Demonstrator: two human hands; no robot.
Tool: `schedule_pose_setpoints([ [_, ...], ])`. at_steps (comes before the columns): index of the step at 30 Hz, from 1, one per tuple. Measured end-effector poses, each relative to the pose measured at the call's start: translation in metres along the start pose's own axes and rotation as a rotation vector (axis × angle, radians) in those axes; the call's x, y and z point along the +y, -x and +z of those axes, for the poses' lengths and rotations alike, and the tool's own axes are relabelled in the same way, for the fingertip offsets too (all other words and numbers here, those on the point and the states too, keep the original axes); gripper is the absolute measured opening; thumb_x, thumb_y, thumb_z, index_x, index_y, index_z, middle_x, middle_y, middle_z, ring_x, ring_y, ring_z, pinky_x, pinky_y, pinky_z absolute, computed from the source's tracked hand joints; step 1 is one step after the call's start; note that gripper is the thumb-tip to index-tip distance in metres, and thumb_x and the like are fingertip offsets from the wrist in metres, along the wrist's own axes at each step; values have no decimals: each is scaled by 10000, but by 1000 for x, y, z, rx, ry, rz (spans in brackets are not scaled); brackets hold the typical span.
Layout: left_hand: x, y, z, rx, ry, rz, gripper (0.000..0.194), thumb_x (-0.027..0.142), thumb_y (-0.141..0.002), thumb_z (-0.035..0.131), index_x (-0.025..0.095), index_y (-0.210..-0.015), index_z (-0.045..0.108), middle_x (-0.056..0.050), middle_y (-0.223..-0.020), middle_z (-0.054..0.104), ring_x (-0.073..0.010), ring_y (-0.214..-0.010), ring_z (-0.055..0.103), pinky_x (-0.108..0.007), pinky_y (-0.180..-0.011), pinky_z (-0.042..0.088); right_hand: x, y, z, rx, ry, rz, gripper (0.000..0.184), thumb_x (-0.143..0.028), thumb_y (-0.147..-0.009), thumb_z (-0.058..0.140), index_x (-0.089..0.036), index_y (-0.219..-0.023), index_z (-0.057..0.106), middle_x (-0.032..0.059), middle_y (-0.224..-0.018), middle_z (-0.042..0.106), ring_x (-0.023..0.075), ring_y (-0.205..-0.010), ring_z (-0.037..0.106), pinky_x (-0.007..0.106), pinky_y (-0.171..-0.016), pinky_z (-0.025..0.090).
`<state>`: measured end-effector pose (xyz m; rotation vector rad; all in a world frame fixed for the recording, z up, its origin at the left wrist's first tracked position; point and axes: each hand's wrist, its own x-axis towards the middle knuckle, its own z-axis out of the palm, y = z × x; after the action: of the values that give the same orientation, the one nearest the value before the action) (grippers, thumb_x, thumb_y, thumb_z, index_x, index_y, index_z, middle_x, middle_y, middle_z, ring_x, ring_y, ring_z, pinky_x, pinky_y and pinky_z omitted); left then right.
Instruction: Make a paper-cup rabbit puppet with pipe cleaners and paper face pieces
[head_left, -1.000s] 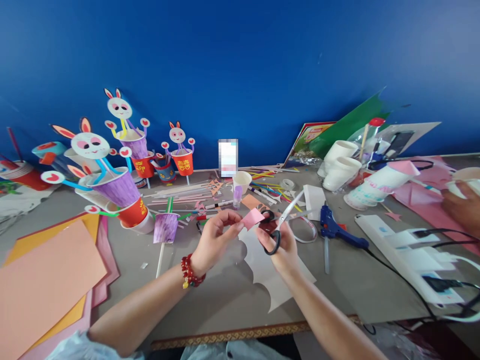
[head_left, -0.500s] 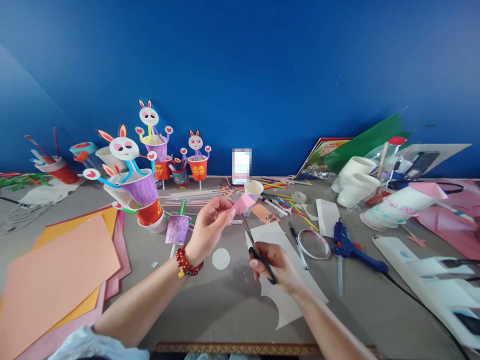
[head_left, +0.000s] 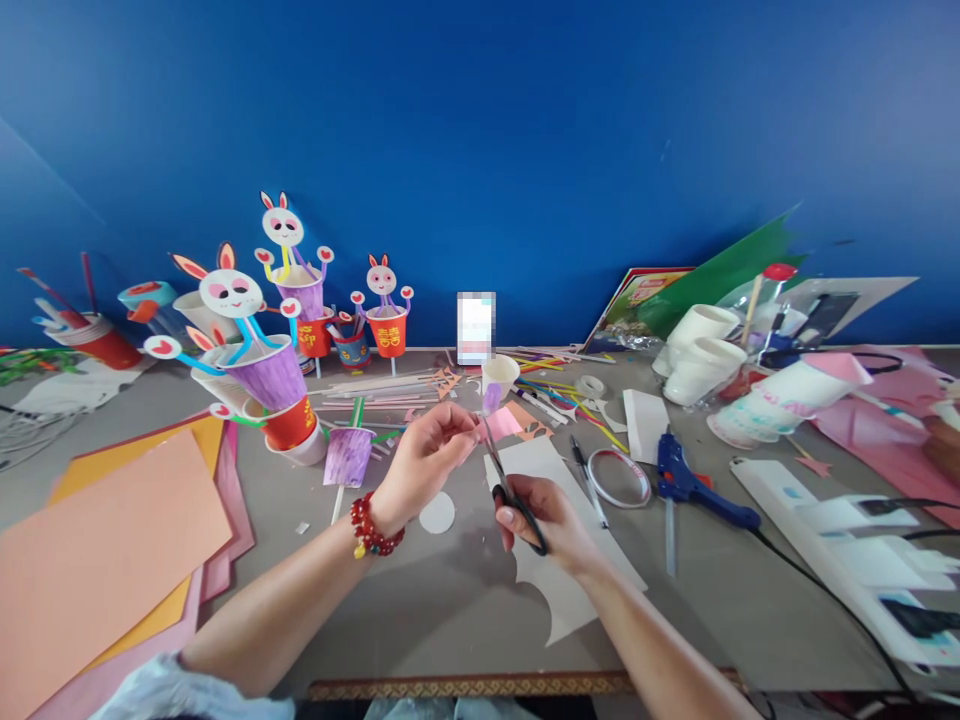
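My left hand, with red beads at its wrist, is closed in a pinch; a small bit of pink paper barely shows at its fingertips. Black-handled scissors sit in my right hand, their blades pointing up and away beside the left fingertips. Just behind the blades is a larger pink paper piece, apart from the left fingers as far as I can see. Under the right hand lies a white sheet with curved cut-outs. A white paper disc rests near the left wrist.
Rabbit-faced cup figures stand at left behind stacked coloured paper. A white cup stands beyond my hands. To the right are a tape roll, a blue glue gun and a white power strip.
The pink paper piece that was raised at my left fingertips is now lower, behind the scissor blades. The left fingers have drawn closer together. The whole view has shifted slightly.
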<state>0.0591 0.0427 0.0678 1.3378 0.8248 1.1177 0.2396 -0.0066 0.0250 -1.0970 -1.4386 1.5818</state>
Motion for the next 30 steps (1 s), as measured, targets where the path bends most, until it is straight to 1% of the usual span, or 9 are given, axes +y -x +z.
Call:
schedule_pose_setpoints([
  [2,-1,1,2,-7,-22,-11,113,268,-837,607,174,-793,564,3,-762,558,-91,-609,435,-235,-574,356,-1,0,0,6,-24,6,515,-662,-678,727,-184,-688,533,-20,-532,591,116,-442,542,227,-471,368],
  [5,-1,2,3,-37,-52,-6,150,296,-842,613,174,-782,550,-1,-768,565,-98,-633,450,-240,-602,371,-1,0,0,9,-56,9,517,-661,-667,736,-185,-687,534,-23,-526,593,114,-424,538,230,-462,366],
  [11,2,4,4,-71,-52,10,199,312,-871,623,171,-760,538,17,-721,548,-93,-638,443,-237,-617,354,-1,0,-3,-2,-68,4,517,-658,-676,732,-182,-687,531,-15,-504,606,111,-413,529,228,-459,323],
  [13,2,4,4,-74,-43,8,203,316,-868,631,170,-761,538,14,-738,552,-91,-636,445,-236,-609,352,0,0,-3,-5,-62,0,515,-660,-687,722,-181,-687,532,-13,-499,607,110,-411,524,228,-458,311],
  [16,1,4,4,-77,-49,6,206,328,-862,635,169,-766,546,3,-770,563,-95,-647,459,-237,-608,360,0,0,-3,-3,-49,-11,508,-659,-705,708,-184,-677,530,-10,-502,614,111,-409,524,229,-453,322],
  [22,0,4,5,-83,-49,-6,182,309,-858,631,169,-773,551,7,-764,549,-95,-642,453,-234,-601,359,-1,-1,-2,5,-66,-11,521,-662,-688,725,-186,-661,517,-19,-493,595,108,-394,519,227,-441,335],
  [30,0,3,4,-100,-7,-11,131,241,-862,614,162,-776,554,14,-758,544,-86,-634,436,-234,-594,341,1,-1,-3,3,-50,-10,532,-676,-689,715,-187,-655,508,-16,-480,585,106,-395,502,223,-450,291],
])
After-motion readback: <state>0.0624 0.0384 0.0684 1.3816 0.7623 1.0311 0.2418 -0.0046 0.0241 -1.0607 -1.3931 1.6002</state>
